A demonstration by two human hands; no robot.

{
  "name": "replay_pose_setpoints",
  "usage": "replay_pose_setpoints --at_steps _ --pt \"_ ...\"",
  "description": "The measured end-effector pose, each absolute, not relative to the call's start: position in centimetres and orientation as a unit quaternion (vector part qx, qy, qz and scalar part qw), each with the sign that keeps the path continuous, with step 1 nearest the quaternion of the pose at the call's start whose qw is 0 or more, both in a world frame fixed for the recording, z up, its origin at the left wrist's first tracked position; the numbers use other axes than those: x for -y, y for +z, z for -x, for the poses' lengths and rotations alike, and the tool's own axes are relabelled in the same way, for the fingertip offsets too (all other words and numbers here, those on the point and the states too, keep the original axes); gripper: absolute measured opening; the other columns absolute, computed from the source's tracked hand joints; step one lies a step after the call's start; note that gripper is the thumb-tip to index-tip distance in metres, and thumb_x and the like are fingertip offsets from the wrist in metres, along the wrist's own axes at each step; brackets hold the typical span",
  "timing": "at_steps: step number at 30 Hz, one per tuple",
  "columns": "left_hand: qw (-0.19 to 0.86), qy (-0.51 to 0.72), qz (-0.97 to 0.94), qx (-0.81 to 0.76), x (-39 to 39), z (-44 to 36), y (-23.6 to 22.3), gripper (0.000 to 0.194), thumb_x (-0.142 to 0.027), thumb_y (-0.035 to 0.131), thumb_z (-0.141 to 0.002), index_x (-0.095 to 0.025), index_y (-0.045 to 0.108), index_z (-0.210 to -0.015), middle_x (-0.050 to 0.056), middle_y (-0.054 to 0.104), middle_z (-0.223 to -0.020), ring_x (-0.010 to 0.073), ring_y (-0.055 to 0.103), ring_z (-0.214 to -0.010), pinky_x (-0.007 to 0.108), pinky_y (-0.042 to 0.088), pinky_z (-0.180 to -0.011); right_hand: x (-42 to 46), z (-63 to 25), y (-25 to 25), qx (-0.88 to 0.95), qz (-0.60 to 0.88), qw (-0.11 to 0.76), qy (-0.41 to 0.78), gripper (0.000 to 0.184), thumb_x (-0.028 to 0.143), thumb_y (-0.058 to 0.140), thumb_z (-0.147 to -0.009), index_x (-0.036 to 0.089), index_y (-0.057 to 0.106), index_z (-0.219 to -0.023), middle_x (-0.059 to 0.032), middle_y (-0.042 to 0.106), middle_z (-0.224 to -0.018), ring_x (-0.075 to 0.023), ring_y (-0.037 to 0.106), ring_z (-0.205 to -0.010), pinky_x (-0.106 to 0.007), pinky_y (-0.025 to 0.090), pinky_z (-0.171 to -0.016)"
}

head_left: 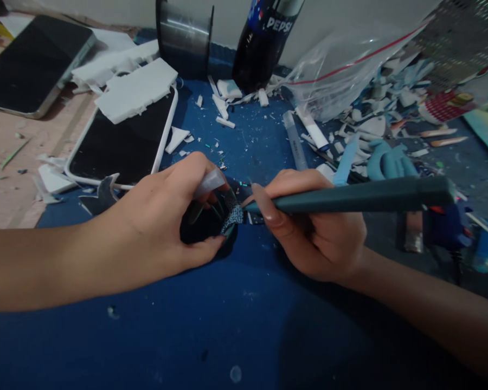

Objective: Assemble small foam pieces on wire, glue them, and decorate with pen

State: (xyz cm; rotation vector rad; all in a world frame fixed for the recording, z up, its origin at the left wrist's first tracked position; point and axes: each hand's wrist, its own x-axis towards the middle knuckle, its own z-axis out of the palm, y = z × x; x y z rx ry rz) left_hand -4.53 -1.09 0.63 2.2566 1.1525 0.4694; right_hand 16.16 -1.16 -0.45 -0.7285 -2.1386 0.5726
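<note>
My left hand (174, 211) is closed, its thumb and fingertips gripping a small dark piece with a light-blue speckled pattern (232, 216). A translucent plastic cap (210, 183) pokes out between the fingers of the same hand. In my right hand (313, 233) is a dark green pen-shaped tool (361, 196), held like a pencil and slanting to the right. Its thin tip meets or nearly meets the speckled piece; contact is too small to tell. My left fingers partly hide the piece. Both hands are just above the blue work surface (211, 319).
A white-framed tablet (122, 141) lies left, with a white foam piece (140, 89) on it. A phone (36, 65), a wire spool (184, 40) and a Pepsi bottle (264, 43) are behind. Clear markers (295, 141), a zip bag (341, 70) and heaped scraps (406, 97) are right.
</note>
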Motion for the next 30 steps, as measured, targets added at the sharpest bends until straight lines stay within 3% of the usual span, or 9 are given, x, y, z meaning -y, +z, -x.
replay_pose_setpoints --at_steps 8,16,30 --pt "0.285 0.176 -0.838 -0.431 1.01 4.47 0.65 0.024 -0.020 0.055 -0.082 -0.016 0.046 -0.104 0.005 0.062 -0.092 0.0139 0.062 -0.074 0.020 0.040 -0.045 1.11 -16.37 -0.67 0.839 0.281 0.414 0.214 0.021 0.003 0.052 -0.084 0.023 0.052 -0.090 0.0000 0.055 -0.078 -0.0083 0.045 -0.051 -0.029 0.046 -0.050" --pt "0.289 0.162 -0.836 -0.438 1.11 4.46 0.87 0.025 -0.019 0.055 -0.082 -0.016 0.046 -0.105 0.005 0.062 -0.091 0.0147 0.062 -0.075 0.020 0.041 -0.046 1.18 -16.42 -0.70 0.841 0.277 0.405 0.226 0.019 0.001 0.053 -0.083 0.019 0.051 -0.090 0.0023 0.048 -0.070 -0.0069 0.042 -0.050 -0.027 0.042 -0.048" --pt "0.296 0.179 -0.835 -0.428 1.04 4.44 0.78 0.026 -0.018 0.055 -0.082 -0.016 0.046 -0.106 0.004 0.061 -0.087 0.0144 0.062 -0.074 0.021 0.040 -0.045 1.09 -16.35 -0.65 0.839 0.283 0.406 0.224 0.021 0.002 0.052 -0.084 0.022 0.051 -0.089 0.0021 0.052 -0.073 -0.0081 0.043 -0.048 -0.028 0.044 -0.048"
